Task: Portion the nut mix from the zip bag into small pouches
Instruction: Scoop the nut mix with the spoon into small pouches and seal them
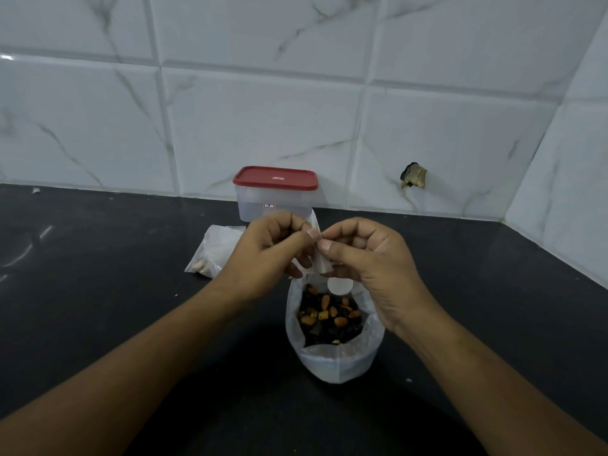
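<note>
left hand point(273, 248) and right hand point(365, 258) are both pinching a small clear pouch point(317, 263) just above the open zip bag point(335, 360) of nut mix point(332, 315) sitting on the counter point(131, 291), fingers point(342, 251) hiding most of the pouch

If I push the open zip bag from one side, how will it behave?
The zip bag likely slides rather than tips: the nut mix weighs down its wide base. Its thin walls look floppy and may dent first. Its mouth is open, so nuts might spill.

- Left hand point(273, 248) and right hand point(365, 255) pinch a small clear pouch point(317, 258) between them.
- Directly below the grip stands the open zip bag point(335, 357) of nut mix point(330, 315).
</note>
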`<state>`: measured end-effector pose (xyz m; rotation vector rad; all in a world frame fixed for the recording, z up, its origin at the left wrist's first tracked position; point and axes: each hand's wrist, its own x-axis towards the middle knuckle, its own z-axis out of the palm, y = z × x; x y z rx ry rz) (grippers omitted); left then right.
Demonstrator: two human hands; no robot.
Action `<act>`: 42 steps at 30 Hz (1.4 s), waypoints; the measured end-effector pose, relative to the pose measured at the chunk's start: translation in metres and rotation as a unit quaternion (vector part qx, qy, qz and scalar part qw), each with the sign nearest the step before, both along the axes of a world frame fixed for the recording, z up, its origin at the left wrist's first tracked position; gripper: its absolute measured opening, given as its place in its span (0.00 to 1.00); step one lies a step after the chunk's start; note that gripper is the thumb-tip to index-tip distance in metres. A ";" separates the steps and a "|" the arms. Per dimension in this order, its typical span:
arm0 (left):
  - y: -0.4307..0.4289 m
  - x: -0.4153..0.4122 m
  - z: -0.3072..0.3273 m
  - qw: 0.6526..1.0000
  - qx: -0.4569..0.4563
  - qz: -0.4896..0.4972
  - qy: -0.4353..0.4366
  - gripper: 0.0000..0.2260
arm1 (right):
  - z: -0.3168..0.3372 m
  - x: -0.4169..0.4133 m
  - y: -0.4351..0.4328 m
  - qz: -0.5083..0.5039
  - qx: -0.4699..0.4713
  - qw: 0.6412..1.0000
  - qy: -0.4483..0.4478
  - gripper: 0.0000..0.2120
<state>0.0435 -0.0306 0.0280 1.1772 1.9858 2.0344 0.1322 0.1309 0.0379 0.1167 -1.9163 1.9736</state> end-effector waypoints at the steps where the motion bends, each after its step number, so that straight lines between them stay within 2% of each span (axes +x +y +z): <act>1: 0.000 0.000 0.000 1.000 -0.002 -0.001 0.003 0.09 | 0.000 0.000 -0.001 -0.002 -0.003 1.000 0.001 0.05; 5: 0.001 0.000 -0.001 1.000 -0.013 -0.002 0.010 0.09 | 0.000 0.000 -0.002 -0.039 0.038 0.998 0.020 0.06; 11: 0.000 0.001 -0.003 0.999 -0.030 0.004 0.027 0.07 | -0.006 -0.003 -0.002 -0.126 0.156 0.977 0.078 0.09; 15: 0.001 0.002 -0.001 0.999 -0.041 0.007 0.026 0.08 | -0.006 -0.003 0.007 -0.176 0.267 0.940 0.117 0.12; 17: 0.001 0.003 -0.002 0.998 -0.049 0.014 0.032 0.07 | -0.006 -0.002 0.008 -0.194 0.338 0.911 0.133 0.13; 19: 0.002 0.005 -0.002 0.998 -0.055 0.017 0.037 0.07 | -0.006 -0.001 0.006 -0.208 0.404 0.881 0.131 0.14; 22: 0.001 0.007 -0.001 0.995 -0.072 0.025 0.059 0.06 | -0.006 -0.001 0.005 -0.216 0.457 0.856 0.109 0.15; 25: 0.001 0.010 0.001 0.990 -0.074 0.040 0.111 0.06 | -0.006 -0.002 0.007 -0.219 0.450 0.861 0.094 0.12; 29: -0.003 0.006 0.002 0.968 -0.068 0.112 0.215 0.02 | -0.008 -0.005 0.011 -0.221 0.380 0.895 0.073 0.05; 32: -0.009 -0.001 0.001 0.936 -0.105 0.150 0.299 0.18 | -0.010 -0.005 0.010 -0.215 0.350 0.909 0.076 0.04; 36: -0.010 -0.002 -0.001 0.907 -0.179 0.122 0.362 0.37 | -0.010 -0.004 0.007 -0.208 0.347 0.910 0.091 0.02; 39: -0.008 -0.003 -0.001 0.903 -0.204 0.112 0.361 0.39 | -0.009 -0.002 0.003 -0.201 0.362 0.905 0.094 0.05; 42: -0.007 -0.004 -0.001 0.901 -0.207 0.121 0.361 0.35 | -0.009 -0.003 0.003 -0.194 0.381 0.899 0.094 0.04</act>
